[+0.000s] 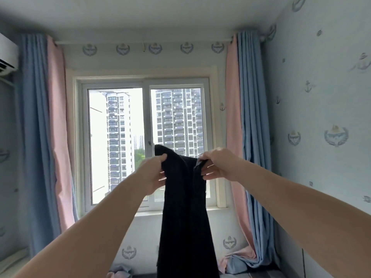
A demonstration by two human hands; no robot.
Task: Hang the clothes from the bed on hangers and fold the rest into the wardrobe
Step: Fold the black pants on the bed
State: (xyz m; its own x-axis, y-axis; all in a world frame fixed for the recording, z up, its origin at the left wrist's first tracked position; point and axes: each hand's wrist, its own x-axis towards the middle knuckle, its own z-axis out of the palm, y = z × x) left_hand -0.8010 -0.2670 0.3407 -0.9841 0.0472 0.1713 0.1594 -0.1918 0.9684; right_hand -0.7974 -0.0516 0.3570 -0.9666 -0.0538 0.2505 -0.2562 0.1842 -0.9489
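dark garment [184,207], held up, hanging long

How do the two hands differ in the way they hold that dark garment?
The left hand grips the left top edge of the dark garment, where cloth rises above its thumb; the right hand pinches the right edge, with no cloth above it. The left hand sits slightly lower than the right hand. Both hold the garment up before the window, letting it hang.
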